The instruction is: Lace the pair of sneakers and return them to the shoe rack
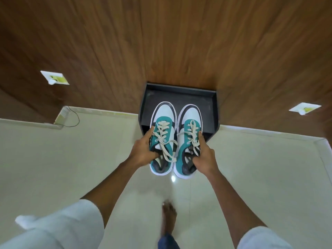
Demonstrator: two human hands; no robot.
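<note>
Lacing appears finished on both sneakers: the left sneaker point(162, 137) is gripped by the left hand point(143, 150), the right sneaker point(188, 139) by the right hand point(204, 155), toes held over the black shoe rack point(179, 96). Only setting them down is judged left.

Only 1 view exists: a wide-angle camera worn on the person's head, looking steeply down and forward. It sits close above the outstretched forearms, facing the wood-panelled wall point(161, 42), with the tiled floor point(53, 159) filling the lower half and the dark shoe rack point(179, 90) at centre against the wall.
</note>
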